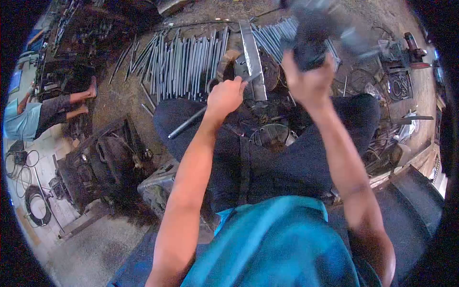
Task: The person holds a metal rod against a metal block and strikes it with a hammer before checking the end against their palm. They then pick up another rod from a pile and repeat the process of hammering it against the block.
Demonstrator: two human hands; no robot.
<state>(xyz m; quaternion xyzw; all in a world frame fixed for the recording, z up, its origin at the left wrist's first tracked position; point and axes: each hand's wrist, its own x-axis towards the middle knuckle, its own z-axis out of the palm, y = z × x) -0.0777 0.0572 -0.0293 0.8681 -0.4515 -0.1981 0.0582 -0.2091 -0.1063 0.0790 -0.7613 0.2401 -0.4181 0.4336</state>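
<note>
- Left hand (224, 98), fingers clamped on metal rod (185, 124): slack grip could let it roll.
- Right hand (311, 88), fingers round blurred dark tool (311, 45): poor aim could bruise knuckles.

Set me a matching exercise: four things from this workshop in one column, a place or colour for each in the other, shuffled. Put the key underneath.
Things
1. Slanting rod
2. Flat metal strip
3. Coiled black cable
4. Shirt

Places and colours
A. Between two spreads of metal rods
B. Teal blue
C. In the grip of the left hand
D. On the pale floor at the left of the view

Right pairs: 1-C, 2-A, 3-D, 4-B
</note>
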